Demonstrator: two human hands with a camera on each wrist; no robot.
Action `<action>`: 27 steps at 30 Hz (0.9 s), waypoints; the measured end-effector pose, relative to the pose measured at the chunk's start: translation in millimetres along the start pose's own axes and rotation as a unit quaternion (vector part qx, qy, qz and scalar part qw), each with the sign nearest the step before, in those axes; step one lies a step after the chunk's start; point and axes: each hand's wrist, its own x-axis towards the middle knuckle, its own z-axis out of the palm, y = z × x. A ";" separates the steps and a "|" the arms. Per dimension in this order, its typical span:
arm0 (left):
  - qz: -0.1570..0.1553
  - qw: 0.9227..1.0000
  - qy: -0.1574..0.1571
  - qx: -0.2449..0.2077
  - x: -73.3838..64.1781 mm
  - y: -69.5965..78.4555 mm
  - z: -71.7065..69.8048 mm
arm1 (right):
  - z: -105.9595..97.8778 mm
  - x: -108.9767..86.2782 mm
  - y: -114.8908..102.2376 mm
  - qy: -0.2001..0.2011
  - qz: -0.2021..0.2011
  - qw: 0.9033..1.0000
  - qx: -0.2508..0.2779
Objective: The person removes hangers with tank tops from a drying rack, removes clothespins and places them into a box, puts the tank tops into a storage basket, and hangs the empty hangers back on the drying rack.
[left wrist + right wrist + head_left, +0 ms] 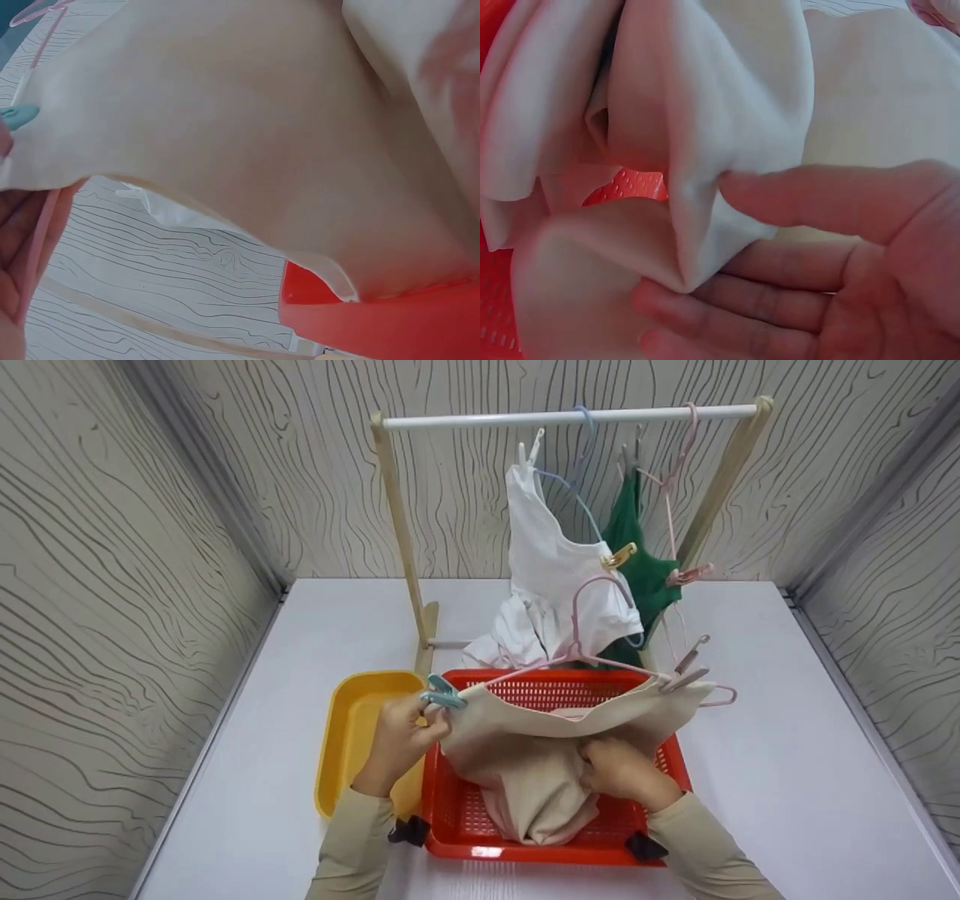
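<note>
Garment (529, 769) at the frame's lower centre has its upper-left corner gripped in the curled left hand (403, 737) and a fold pinched by the right hand (624, 769).

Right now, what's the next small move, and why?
Probably ease the right hand off the beige garment's lower folds and bring it to the front pink hanger. The teal clip and the greyish-pink clip already pin the top corners, the left hand supports one end, and the hanger's hook is off the white rail.
</note>
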 end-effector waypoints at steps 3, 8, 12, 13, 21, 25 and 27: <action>-0.007 1.000 -0.010 -0.005 -0.7 -0.6 1.0 | 0.5 -1.9 -2.6 0.012 0.000 1.000 0.004; -0.017 1.000 -0.021 0.001 -3.0 -1.1 2.2 | 2.1 -5.3 -7.5 0.022 -0.035 0.999 -0.001; -0.034 0.999 -0.030 0.001 -4.6 0.3 3.1 | 7.4 -5.9 -13.0 0.005 -0.055 0.998 -0.025; -0.039 0.999 -0.032 0.002 -5.0 0.8 3.3 | 8.9 -6.1 -14.5 0.002 -0.055 0.998 -0.036; -0.071 0.996 -0.052 0.000 -8.0 1.8 3.8 | 9.8 -9.3 -22.4 -0.032 -0.069 0.993 -0.090; -0.076 0.995 -0.059 -0.007 -8.6 2.1 2.9 | 3.1 -10.8 -23.5 -0.073 -0.045 0.994 -0.062; -0.074 0.995 -0.060 -0.005 -8.4 2.1 2.5 | -0.5 -11.3 -23.4 -0.087 -0.039 0.994 -0.047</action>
